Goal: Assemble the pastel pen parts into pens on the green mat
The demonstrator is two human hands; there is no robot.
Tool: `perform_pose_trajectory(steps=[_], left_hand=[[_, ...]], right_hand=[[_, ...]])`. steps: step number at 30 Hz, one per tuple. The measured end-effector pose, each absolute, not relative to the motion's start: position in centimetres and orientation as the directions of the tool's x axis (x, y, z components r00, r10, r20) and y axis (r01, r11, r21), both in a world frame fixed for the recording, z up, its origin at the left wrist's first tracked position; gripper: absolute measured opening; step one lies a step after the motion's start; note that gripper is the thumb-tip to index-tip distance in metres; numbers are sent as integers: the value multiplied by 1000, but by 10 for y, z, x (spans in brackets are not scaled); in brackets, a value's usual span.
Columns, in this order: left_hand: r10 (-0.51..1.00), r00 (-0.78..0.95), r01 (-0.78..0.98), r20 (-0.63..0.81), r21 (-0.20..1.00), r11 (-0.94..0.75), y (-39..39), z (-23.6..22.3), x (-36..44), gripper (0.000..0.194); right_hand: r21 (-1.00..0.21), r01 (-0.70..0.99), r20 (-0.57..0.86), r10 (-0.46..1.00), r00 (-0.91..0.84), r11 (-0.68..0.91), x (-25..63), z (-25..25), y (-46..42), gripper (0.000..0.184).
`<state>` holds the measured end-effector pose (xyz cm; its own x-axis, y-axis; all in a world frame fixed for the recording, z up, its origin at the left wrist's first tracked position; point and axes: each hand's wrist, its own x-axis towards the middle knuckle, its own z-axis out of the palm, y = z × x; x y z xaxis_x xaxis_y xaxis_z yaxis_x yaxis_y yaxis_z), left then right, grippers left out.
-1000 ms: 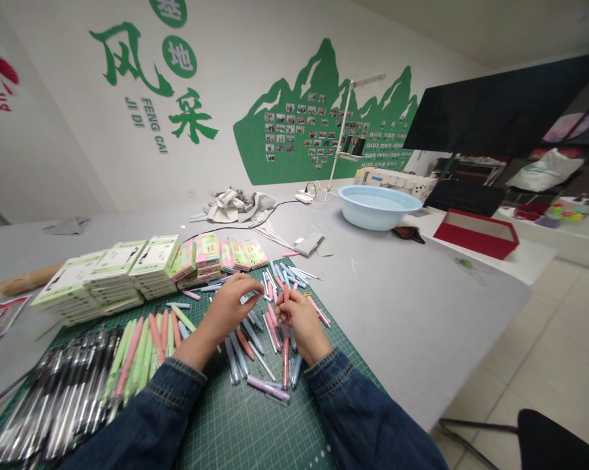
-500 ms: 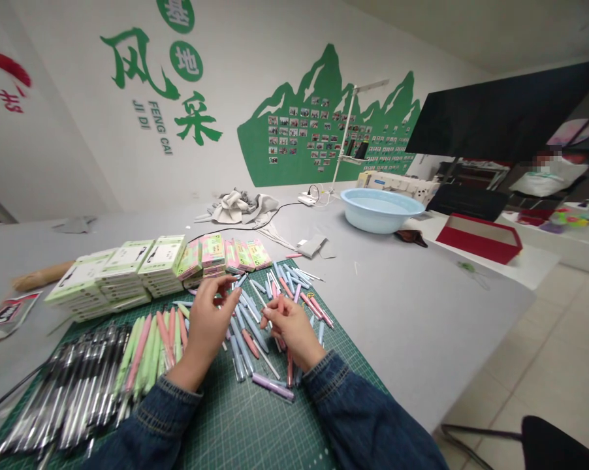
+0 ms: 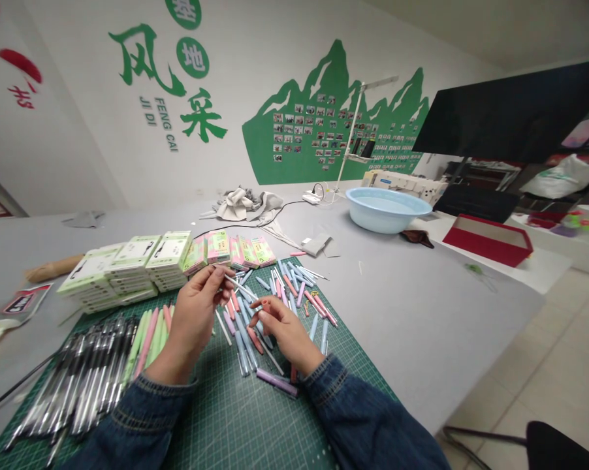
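My left hand (image 3: 194, 316) is closed in a pinch on a thin white pen refill (image 3: 236, 284), which points toward the right. Close beside it, my right hand (image 3: 287, 329) has its fingers curled around a short pink pen part (image 3: 266, 305), mostly hidden by the fingers. Beneath and around both hands lie loose pen barrels, caps and refills in blue, pink and purple, including a purple pen barrel (image 3: 277, 383) near my right cuff. Green and pink pens (image 3: 147, 336) lie side by side left of my left wrist.
A green cutting mat (image 3: 236, 424) carries a row of black-and-clear pens (image 3: 79, 372). Behind stand stacked white-green boxes (image 3: 132, 261) and small pink-green boxes (image 3: 219, 248). Farther back are a blue basin (image 3: 388, 212), grey cloth (image 3: 243, 205) and a red box (image 3: 488, 238).
My left hand has shifted slightly left and down, and a white refill now shows in its fingers. My right hand's fingers have curled further around the pink part. The view has shifted a little.
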<state>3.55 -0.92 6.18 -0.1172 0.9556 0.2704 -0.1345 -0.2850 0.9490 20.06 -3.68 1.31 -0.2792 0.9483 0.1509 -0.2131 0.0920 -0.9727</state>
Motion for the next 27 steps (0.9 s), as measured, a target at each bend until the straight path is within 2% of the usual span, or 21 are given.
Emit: perform_pose_trajectory(steps=[8,13,16,18,20,24,27], left_hand=[[939,-69,151,338,934,-325,-21,69,46,24],[920,21,367,390,853,-370,-22,66,48,23],[904,155,462,399,779,-424,-21,63,51,24],[889,250,473,384,753,-458,-20,59,54,26],[894,289,446,342,779,-442,-18,57,55,24],[941,217,337,259,885,-321,-17,56,54,28],[961,136,296,242,915,-273,-17,57,54,28]], right_hand=[[-973,-224,127,938,-322,55,198,22,-42,22],[-971,-233,135,924,-357,52,198,19,-41,23],[-962,-269,140,914,-381,35,198,16,-41,22],[-956,-291,135,914,-384,19,198,15,-40,23],[-951,-309,130,914,-385,5,199,14,-39,25],[-934,-355,129,899,-418,-32,201,16,-40,25],[-926,-372,123,884,-450,-61,201,15,-40,24]])
